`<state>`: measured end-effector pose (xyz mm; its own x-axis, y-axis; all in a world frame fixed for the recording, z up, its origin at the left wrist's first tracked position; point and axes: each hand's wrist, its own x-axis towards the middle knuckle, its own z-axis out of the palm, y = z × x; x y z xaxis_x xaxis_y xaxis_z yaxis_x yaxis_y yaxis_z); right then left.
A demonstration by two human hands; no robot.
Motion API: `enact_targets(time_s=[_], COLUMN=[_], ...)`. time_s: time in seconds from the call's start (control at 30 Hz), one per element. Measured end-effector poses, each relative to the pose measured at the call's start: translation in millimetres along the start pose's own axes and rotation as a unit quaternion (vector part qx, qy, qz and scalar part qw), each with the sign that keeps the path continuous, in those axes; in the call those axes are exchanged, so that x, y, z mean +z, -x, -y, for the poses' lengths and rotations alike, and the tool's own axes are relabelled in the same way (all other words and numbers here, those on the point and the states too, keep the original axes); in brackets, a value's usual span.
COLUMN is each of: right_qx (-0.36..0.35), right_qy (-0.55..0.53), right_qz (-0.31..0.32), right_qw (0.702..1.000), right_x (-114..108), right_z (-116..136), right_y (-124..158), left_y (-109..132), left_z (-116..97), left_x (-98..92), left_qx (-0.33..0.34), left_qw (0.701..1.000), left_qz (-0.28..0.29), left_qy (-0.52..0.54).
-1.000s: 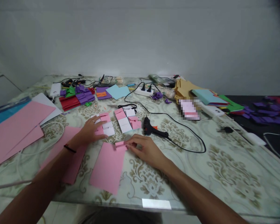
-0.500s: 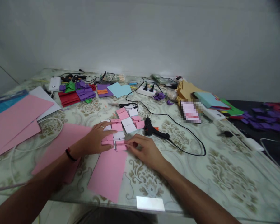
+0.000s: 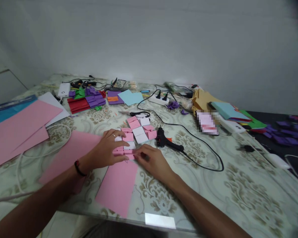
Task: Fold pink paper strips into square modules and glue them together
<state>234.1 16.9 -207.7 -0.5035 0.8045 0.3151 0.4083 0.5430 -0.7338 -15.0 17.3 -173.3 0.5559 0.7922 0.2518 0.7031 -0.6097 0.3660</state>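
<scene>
Left, large pink sheets [image 3: 27,127] overlap on the table [image 3: 198,195]. The left hand [image 3: 104,150], fingers spread, rests over a pink-and-white panel [image 3: 130,137]. Below it lies a pink card [image 3: 118,190]. At the panel's near edge is a folded strip [image 3: 130,156], its right end pinched between the right hand's [image 3: 152,162] thumb and fingers. Further right, a glue gun [image 3: 172,144] lies near the right hand.

A plain pale-grey wall [image 3: 149,43], softly lit, rises before me behind a broad, glossy pale-green table [image 3: 203,201] patterned with brown floral scrolls [image 3: 161,201], pale floor tiles [image 3: 66,224] showing below and a black surface [image 3: 275,151] to the right.
</scene>
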Motion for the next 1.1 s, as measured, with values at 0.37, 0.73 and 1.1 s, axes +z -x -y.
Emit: enact_targets(time_s=[0.37, 0.73, 1.1], right_qx=[0.005, 0.027, 0.037], right_qy=[-0.002, -0.010, -0.003], right_qz=[0.022, 0.058, 0.059], right_qw=[1.000, 0.998, 0.998], right_x=[2, -11, -10], right_z=[-6, -5, -5], right_y=[0, -1, -2], left_y=[0, 0, -1], left_z=[-10, -10, -14], left_x=[20.6, 17.9, 18.6], left_qx=[0.014, 0.031, 0.035], left_qw=[1.000, 0.999, 0.998], left_qz=[0.018, 0.031, 0.039], left_qy=[-0.022, -0.021, -0.037])
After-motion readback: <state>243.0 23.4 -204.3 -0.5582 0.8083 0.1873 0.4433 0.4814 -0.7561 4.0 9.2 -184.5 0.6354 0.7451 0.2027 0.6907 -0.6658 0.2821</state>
